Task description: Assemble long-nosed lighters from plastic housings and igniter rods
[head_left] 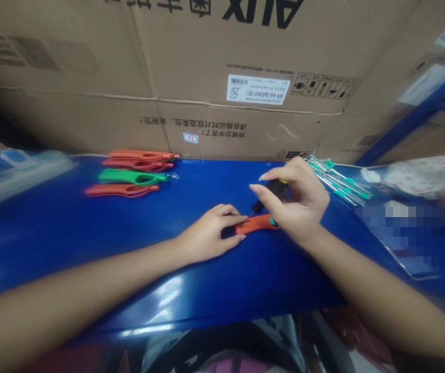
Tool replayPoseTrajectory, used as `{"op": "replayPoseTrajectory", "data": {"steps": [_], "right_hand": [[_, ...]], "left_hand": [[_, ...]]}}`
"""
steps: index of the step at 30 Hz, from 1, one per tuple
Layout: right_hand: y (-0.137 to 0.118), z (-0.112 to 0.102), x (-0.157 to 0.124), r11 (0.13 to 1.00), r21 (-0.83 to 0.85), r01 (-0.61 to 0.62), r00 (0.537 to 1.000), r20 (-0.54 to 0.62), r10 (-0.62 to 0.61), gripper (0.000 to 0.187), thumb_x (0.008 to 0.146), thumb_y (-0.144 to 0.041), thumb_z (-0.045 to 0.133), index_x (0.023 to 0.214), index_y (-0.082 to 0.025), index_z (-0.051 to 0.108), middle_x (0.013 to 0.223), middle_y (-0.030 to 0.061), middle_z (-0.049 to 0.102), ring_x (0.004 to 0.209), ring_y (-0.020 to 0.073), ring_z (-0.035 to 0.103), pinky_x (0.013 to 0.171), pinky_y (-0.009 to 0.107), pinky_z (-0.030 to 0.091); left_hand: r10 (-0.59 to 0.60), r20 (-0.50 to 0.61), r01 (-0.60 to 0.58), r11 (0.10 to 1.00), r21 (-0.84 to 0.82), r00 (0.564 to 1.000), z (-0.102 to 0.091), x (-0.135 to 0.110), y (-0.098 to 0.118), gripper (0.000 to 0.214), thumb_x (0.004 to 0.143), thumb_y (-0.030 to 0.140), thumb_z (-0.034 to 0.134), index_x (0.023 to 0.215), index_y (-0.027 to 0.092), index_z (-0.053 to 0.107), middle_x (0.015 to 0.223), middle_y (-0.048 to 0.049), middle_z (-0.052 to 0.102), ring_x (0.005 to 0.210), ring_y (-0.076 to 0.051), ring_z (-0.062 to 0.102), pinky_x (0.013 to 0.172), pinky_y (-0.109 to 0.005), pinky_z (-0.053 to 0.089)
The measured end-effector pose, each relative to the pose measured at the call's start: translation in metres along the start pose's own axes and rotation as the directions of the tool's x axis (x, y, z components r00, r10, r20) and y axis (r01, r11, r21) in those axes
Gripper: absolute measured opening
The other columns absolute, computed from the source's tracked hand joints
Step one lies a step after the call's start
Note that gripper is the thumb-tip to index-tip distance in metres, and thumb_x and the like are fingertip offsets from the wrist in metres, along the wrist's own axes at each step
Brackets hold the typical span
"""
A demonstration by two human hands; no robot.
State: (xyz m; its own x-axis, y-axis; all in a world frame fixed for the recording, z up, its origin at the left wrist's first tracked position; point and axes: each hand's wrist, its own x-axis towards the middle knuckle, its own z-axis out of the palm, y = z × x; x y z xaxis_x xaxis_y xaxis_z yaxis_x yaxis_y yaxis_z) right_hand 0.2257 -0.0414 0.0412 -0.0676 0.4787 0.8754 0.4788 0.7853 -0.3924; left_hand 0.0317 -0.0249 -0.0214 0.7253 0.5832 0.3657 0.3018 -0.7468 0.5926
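My left hand [206, 233] lies low over the blue table, thumb and fingers pinching the left end of an orange plastic handle [259, 223]. The handle lies flat, with a small green part near its right end. In my right hand [303, 207] is a screwdriver [260, 205] with a black grip, held at a slant. Its thin shaft points down to the left, at the pinched end of the handle. Whether the tip sits in a screw I cannot tell. My right hand partly covers the handle's right end.
Several orange handles [134, 154] and a green handle [131, 177] lie at the back left. Metal rods with green parts [341, 184] lie at the back right, beyond a blurred flat object [401, 243]. A large cardboard box [191, 67] stands along the table's back.
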Motion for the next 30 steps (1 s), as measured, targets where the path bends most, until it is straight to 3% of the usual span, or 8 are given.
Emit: {"op": "replayPoseTrajectory", "data": {"steps": [2, 5, 8, 14, 19, 21, 25, 30], "right_hand": [[0.001, 0.0, -0.003, 0.999, -0.02, 0.029, 0.999, -0.024, -0.03, 0.013, 0.091, -0.033, 0.068, 0.101, -0.026, 0.073, 0.089, 0.0051, 0.068, 0.072, 0.0171, 0.061, 0.059, 0.032, 0.054], [0.001, -0.003, -0.002, 0.965, 0.187, -0.182, 0.964, 0.228, 0.138, 0.03, 0.103, -0.034, 0.047, 0.125, -0.027, 0.066, 0.111, 0.0072, 0.07, 0.058, 0.0104, 0.057, 0.048, 0.027, 0.05], [0.002, -0.003, 0.002, 0.873, 0.336, -0.355, 0.891, 0.403, 0.207, 0.03, 0.103, -0.036, 0.048, 0.129, -0.028, 0.062, 0.106, 0.0045, 0.071, 0.045, 0.0054, 0.047, 0.04, 0.023, 0.045], [0.007, 0.0, 0.001, 0.997, 0.04, -0.066, 0.996, 0.064, 0.064, 0.011, 0.092, -0.034, 0.068, 0.097, -0.025, 0.072, 0.089, 0.0048, 0.065, 0.072, 0.016, 0.06, 0.059, 0.031, 0.055], [0.011, -0.004, 0.002, 0.95, 0.159, -0.269, 0.889, 0.421, 0.181, 0.044, 0.105, -0.037, 0.041, 0.148, -0.032, 0.044, 0.117, 0.0071, 0.066, 0.057, 0.0104, 0.055, 0.048, 0.027, 0.053], [0.012, -0.006, 0.004, 0.943, 0.183, -0.277, 0.888, 0.425, 0.178, 0.041, 0.1, -0.039, 0.053, 0.14, -0.03, 0.052, 0.11, 0.0056, 0.068, 0.056, 0.0102, 0.056, 0.045, 0.025, 0.051], [0.013, -0.008, 0.007, 0.997, 0.037, -0.064, 0.974, 0.221, 0.054, 0.03, 0.084, -0.04, 0.077, 0.11, -0.026, 0.071, 0.093, 0.0032, 0.069, 0.06, 0.0125, 0.058, 0.052, 0.027, 0.053], [0.007, -0.009, 0.008, 0.944, 0.201, -0.263, 0.906, 0.388, 0.17, 0.037, 0.103, -0.039, 0.047, 0.137, -0.031, 0.059, 0.118, 0.0057, 0.07, 0.053, 0.0089, 0.055, 0.047, 0.026, 0.052]], "left_hand": [[0.001, 0.002, -0.001, 1.0, -0.003, 1.0, 0.0, 0.0, 0.0, 0.031, 0.091, 0.028, 0.067, 0.119, 0.018, 0.069, 0.11, -0.0084, 0.066, 0.104, -0.022, 0.063, 0.097, -0.04, 0.052], [-0.003, 0.012, 0.003, 1.0, 0.013, 1.0, 0.0, 0.0, 0.001, 0.029, 0.091, 0.029, 0.067, 0.118, 0.017, 0.07, 0.108, -0.0084, 0.066, 0.102, -0.022, 0.062, 0.096, -0.04, 0.052], [-0.007, 0.014, 0.007, 1.0, 0.019, 1.0, 0.0, 0.0, 0.001, 0.031, 0.091, 0.029, 0.067, 0.119, 0.016, 0.069, 0.108, -0.0087, 0.065, 0.103, -0.023, 0.062, 0.096, -0.04, 0.052], [0.02, 0.001, -0.02, 1.0, 0.006, 1.0, 0.0, -0.001, 0.001, 0.031, 0.093, 0.028, 0.064, 0.123, 0.018, 0.067, 0.108, -0.0081, 0.065, 0.101, -0.022, 0.062, 0.094, -0.039, 0.052], [0.019, 0.015, -0.019, 0.999, 0.026, 1.0, 0.0, -0.001, 0.001, 0.03, 0.093, 0.029, 0.064, 0.121, 0.017, 0.067, 0.106, -0.0081, 0.064, 0.1, -0.022, 0.062, 0.094, -0.039, 0.052], [0.018, 0.017, -0.019, 0.999, 0.029, 1.0, 0.0, -0.001, 0.001, 0.031, 0.093, 0.028, 0.064, 0.122, 0.017, 0.067, 0.106, -0.008, 0.064, 0.101, -0.022, 0.061, 0.095, -0.039, 0.052], [0.025, 0.012, -0.025, 0.999, 0.032, 1.0, 0.001, -0.001, 0.0, 0.032, 0.094, 0.029, 0.063, 0.123, 0.016, 0.066, 0.108, -0.0088, 0.064, 0.103, -0.022, 0.061, 0.096, -0.039, 0.051], [0.027, 0.014, -0.028, 0.999, 0.025, 1.0, 0.001, -0.001, 0.0, 0.031, 0.094, 0.028, 0.063, 0.122, 0.016, 0.067, 0.107, -0.0086, 0.064, 0.102, -0.022, 0.061, 0.095, -0.039, 0.051]]}}
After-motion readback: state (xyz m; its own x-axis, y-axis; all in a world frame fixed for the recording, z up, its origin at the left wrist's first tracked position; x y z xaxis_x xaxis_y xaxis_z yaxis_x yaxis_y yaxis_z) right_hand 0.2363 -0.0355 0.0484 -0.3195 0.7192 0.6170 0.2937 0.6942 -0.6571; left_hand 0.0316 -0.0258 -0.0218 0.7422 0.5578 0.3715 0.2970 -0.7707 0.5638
